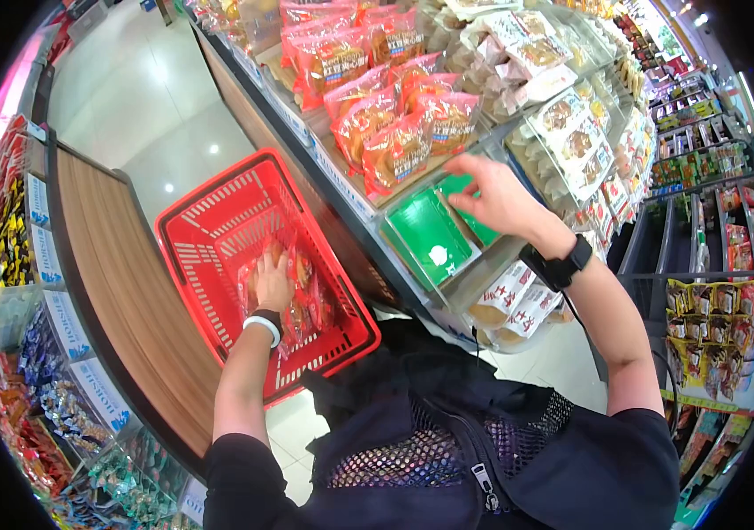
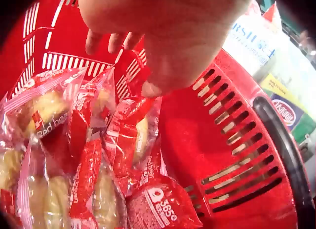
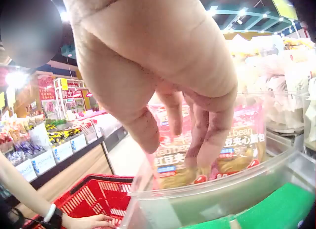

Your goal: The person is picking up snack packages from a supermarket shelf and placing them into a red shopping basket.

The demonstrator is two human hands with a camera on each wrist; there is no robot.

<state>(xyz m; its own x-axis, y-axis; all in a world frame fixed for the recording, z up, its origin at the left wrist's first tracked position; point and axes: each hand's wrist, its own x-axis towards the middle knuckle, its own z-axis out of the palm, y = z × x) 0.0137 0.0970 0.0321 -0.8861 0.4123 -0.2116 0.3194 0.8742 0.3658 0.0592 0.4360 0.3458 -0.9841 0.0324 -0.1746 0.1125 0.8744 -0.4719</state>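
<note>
Left hand (image 1: pixel 271 281): lies down in the basket on the bagged buns. Its fingers are loosely bent and a little apart, pinching nothing.
Shopping basket (image 1: pixel 209 212): red hard plastic, rectangular, with slotted walls and a dark handle at the rim.
Bagged buns (image 2: pixel 123 140): glossy, crinkled film, part clear and part red, over pale golden bread. They are piled overlapping on the basket floor.
Right hand (image 1: pixel 493 196): held over the shelf with its fingers hanging straight and slightly spread, holding nothing.
Red-bean bread packets (image 1: pixel 394 152): puffy red and orange bags standing tilted in rows, just beyond the right fingertips.
Clear bin (image 3: pixel 197 199): a smooth see-through wall with a flat green liner (image 1: pixel 430 234) inside.
Hard to tell: whether the right fingertips touch a packet. Most of the print is unreadable.
</note>
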